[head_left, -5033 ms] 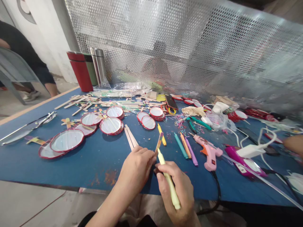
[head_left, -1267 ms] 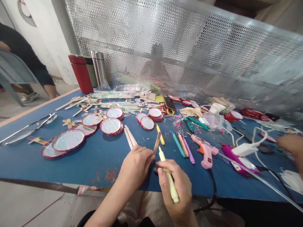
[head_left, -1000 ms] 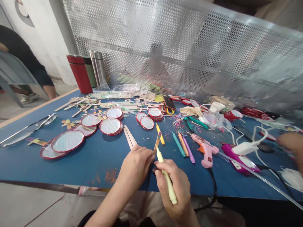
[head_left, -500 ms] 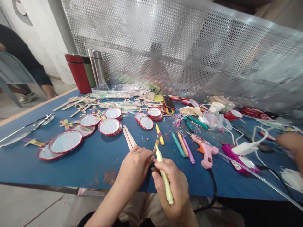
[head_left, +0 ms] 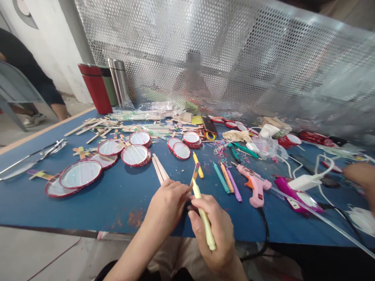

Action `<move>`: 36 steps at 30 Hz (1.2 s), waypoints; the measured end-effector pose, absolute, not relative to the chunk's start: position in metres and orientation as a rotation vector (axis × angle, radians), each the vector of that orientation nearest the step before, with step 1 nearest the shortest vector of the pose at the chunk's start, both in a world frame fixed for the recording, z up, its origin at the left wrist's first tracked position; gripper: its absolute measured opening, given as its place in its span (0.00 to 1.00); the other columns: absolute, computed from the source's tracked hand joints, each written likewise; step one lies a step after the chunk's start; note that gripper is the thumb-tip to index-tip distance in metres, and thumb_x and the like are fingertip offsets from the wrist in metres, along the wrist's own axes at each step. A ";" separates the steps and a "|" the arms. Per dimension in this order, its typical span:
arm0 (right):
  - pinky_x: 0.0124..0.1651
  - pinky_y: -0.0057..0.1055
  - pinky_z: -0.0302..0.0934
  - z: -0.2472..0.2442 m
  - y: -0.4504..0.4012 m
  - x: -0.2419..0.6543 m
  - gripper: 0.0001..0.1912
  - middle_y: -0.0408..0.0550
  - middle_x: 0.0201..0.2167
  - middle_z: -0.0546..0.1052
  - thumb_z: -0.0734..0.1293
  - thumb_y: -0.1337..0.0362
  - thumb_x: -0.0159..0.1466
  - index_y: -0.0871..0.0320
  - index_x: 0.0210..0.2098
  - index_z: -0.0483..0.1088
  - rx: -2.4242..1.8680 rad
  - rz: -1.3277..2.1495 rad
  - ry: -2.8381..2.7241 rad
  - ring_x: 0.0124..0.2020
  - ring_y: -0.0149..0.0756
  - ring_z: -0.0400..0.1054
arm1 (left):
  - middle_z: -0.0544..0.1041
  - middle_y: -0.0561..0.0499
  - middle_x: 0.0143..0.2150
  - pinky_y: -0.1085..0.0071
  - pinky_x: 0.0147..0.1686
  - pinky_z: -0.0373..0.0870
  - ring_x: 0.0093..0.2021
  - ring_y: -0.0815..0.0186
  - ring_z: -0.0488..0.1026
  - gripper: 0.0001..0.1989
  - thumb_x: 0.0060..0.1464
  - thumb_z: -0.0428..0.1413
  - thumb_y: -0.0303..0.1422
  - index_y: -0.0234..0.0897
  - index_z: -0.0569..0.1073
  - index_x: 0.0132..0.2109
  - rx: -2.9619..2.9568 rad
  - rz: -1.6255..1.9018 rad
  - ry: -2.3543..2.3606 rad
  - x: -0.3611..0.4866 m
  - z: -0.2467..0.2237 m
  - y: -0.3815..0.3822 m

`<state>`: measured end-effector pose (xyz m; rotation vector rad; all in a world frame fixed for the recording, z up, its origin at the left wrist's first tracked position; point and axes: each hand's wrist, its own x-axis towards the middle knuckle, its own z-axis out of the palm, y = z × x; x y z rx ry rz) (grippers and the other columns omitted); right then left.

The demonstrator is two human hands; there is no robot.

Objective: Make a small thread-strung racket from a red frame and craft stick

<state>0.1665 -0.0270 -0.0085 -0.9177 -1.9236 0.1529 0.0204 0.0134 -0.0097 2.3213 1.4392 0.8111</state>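
My left hand (head_left: pixel 170 203) is closed around a wooden craft stick (head_left: pixel 195 171) whose upper end carries purple and other coloured bands. In my right hand (head_left: pixel 215 228) is a pale yellow marker (head_left: pixel 205 216), its tip against or very close to the stick. Two plain craft sticks (head_left: pixel 159 169) lie on the table just beyond my left hand, their lower ends hidden by it. An orange-yellow marker (head_left: pixel 198 164) rests behind the held stick. To the right lie a teal marker (head_left: pixel 221 178), an orange marker (head_left: pixel 227 177) and a purple marker (head_left: pixel 233 185).
A pink glue gun (head_left: pixel 254 183) with a black cord lies right of the markers, near a magenta device (head_left: pixel 299 197). Several red-rimmed discs (head_left: pixel 80 174) sit at left. Flasks (head_left: pixel 95 88) stand behind piled sticks (head_left: pixel 99 130). Another person's arm (head_left: pixel 359 173) reaches in at right.
The view has shifted very slightly. Both hands stay in nearly the same place, with the marker tip still at the stick.
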 end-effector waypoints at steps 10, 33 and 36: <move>0.41 0.32 0.65 -0.010 -0.028 0.167 0.12 0.51 0.38 0.75 0.62 0.72 0.65 0.60 0.48 0.64 -0.938 0.145 -1.929 0.41 0.37 0.71 | 0.74 0.52 0.26 0.70 0.34 0.66 0.31 0.65 0.68 0.12 0.60 0.51 0.26 0.36 0.70 0.27 2.346 0.829 1.427 0.021 -0.010 0.013; 0.37 0.30 0.64 -0.006 -0.029 0.166 0.09 0.49 0.34 0.75 0.61 0.72 0.65 0.60 0.44 0.66 -0.939 0.111 -1.924 0.36 0.36 0.72 | 0.74 0.52 0.27 0.70 0.35 0.66 0.31 0.65 0.69 0.13 0.62 0.49 0.28 0.37 0.72 0.30 2.356 0.855 1.422 0.021 -0.009 0.013; 0.38 0.30 0.65 -0.008 -0.031 0.166 0.09 0.48 0.33 0.75 0.61 0.72 0.64 0.60 0.43 0.67 -0.964 0.111 -1.870 0.35 0.34 0.72 | 0.74 0.52 0.26 0.70 0.35 0.65 0.31 0.65 0.69 0.13 0.62 0.48 0.27 0.37 0.70 0.28 2.346 0.850 1.424 0.021 -0.010 0.013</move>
